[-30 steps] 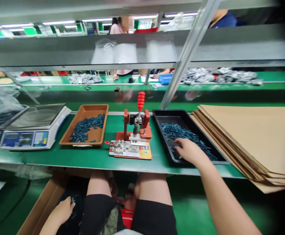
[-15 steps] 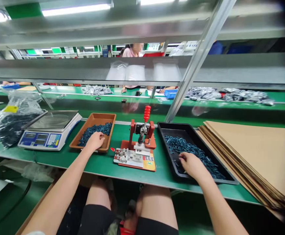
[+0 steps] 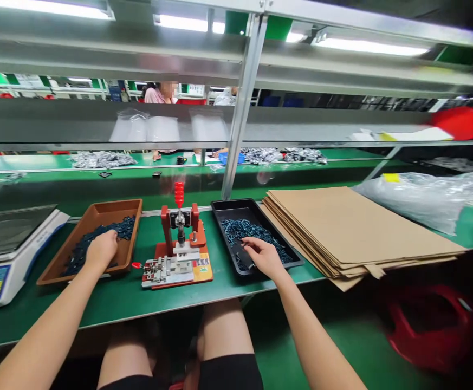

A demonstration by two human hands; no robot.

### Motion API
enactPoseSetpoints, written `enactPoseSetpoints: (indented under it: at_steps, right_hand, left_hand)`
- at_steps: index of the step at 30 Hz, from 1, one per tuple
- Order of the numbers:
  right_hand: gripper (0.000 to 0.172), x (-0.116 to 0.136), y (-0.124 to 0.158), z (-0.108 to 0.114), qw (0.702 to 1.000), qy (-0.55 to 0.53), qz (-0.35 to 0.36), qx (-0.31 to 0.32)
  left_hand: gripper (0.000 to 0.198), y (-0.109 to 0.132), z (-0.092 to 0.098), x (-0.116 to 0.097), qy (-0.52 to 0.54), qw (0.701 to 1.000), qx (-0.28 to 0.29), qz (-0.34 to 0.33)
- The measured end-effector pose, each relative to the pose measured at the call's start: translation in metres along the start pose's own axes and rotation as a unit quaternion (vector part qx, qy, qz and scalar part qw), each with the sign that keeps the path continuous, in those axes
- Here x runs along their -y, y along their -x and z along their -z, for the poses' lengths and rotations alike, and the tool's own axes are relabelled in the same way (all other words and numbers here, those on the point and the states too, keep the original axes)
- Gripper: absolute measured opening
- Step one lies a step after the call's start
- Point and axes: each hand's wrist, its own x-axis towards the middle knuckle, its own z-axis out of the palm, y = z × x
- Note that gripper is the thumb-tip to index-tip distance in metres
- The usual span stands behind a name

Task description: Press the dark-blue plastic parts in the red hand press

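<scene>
My left hand [image 3: 102, 251] is over the brown tray [image 3: 133, 227], its fingers curled down at the heap of small dark blue parts [image 3: 79, 248]. Whatever those fingers hold is hidden. Over the black tray [image 3: 236, 266] my right hand [image 3: 264, 255] has thumb and forefinger pinched close together, and anything between them is too small to name. Thin dark blue strip-like pieces [image 3: 256, 232] lie around it in that tray. Between the two trays stands a hand-operated toggle press [image 3: 179, 238] with a red handle pointing up and a metal fixture at its base.
A weighing scale [image 3: 11, 254] stands at the left. Stacked cardboard sheets [image 3: 354, 227] lie right of the black tray, with a plastic bag [image 3: 423, 197] beyond. A metal post [image 3: 242, 108] rises behind the bench. A red stool [image 3: 431, 330] is at lower right; a person [image 3: 163, 95] sits opposite.
The view has swung to the right, bringing in the plastic bag and stool. My left hand has gone deeper into the brown tray's parts. My right hand remains at the black tray.
</scene>
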Motion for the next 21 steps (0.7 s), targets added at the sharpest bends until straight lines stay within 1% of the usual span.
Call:
enactPoseSetpoints:
  at_steps: [2, 3, 4, 5, 7, 8, 9, 10, 11, 13, 15, 17, 19, 21]
  right_hand:
    - [0.029, 0.002, 0.002, 0.001, 0.999, -0.044, -0.013, 0.001]
    - [0.028, 0.003, 0.003, 0.002, 0.998, -0.056, -0.014, 0.003]
    - [0.027, 0.004, 0.003, 0.002, 0.998, -0.062, -0.013, 0.006]
    - [0.026, 0.006, 0.004, 0.001, 0.998, -0.06, -0.009, 0.008]
    - [0.023, 0.012, 0.004, 0.0, 0.999, -0.043, 0.01, 0.002]
    - [0.022, 0.016, 0.005, -0.002, 0.999, -0.033, 0.025, -0.006]
    - [0.021, 0.021, 0.006, -0.004, 0.999, -0.024, 0.041, -0.012]
    - [0.021, 0.027, 0.009, -0.008, 0.998, -0.018, 0.056, -0.016]
    - [0.021, 0.034, 0.012, -0.013, 0.997, -0.017, 0.069, -0.016]
    - [0.02, 0.046, 0.022, -0.027, 0.996, -0.03, 0.08, -0.006]
    - [0.019, 0.056, 0.035, -0.047, 0.995, -0.058, 0.079, 0.008]
    - [0.018, 0.061, 0.047, -0.069, 0.992, -0.103, 0.063, 0.02]
    - [0.018, 0.061, 0.056, -0.091, 0.987, -0.159, 0.026, 0.023]
    - [0.018, 0.057, 0.06, -0.108, 0.98, -0.198, -0.015, -0.005]
  left_hand:
    - [0.035, 0.001, 0.005, -0.001, 0.105, 0.991, -0.077, 0.02]
    - [0.035, 0.004, 0.009, -0.003, 0.17, 0.978, -0.114, 0.03]
    - [0.035, 0.008, 0.013, -0.007, 0.236, 0.961, -0.139, 0.036]
    - [0.035, 0.015, 0.017, -0.014, 0.301, 0.941, -0.152, 0.038]
    - [0.037, 0.034, 0.025, -0.032, 0.408, 0.9, -0.15, 0.026]
    - [0.039, 0.046, 0.028, -0.043, 0.447, 0.884, -0.134, 0.013]
    - [0.039, 0.06, 0.031, -0.054, 0.469, 0.876, -0.111, -0.002]
    - [0.038, 0.073, 0.032, -0.066, 0.475, 0.876, -0.089, -0.016]
    - [0.035, 0.086, 0.031, -0.078, 0.465, 0.882, -0.067, -0.034]
    - [0.028, 0.107, 0.027, -0.099, 0.418, 0.904, -0.025, -0.089]
    - [0.024, 0.12, 0.017, -0.115, 0.358, 0.923, 0.007, -0.14]
    - [0.024, 0.125, 0.006, -0.125, 0.306, 0.937, 0.032, -0.166]
    - [0.025, 0.124, -0.007, -0.13, 0.268, 0.946, 0.044, -0.177]
    - [0.026, 0.12, -0.018, -0.132, 0.246, 0.949, 0.041, -0.193]
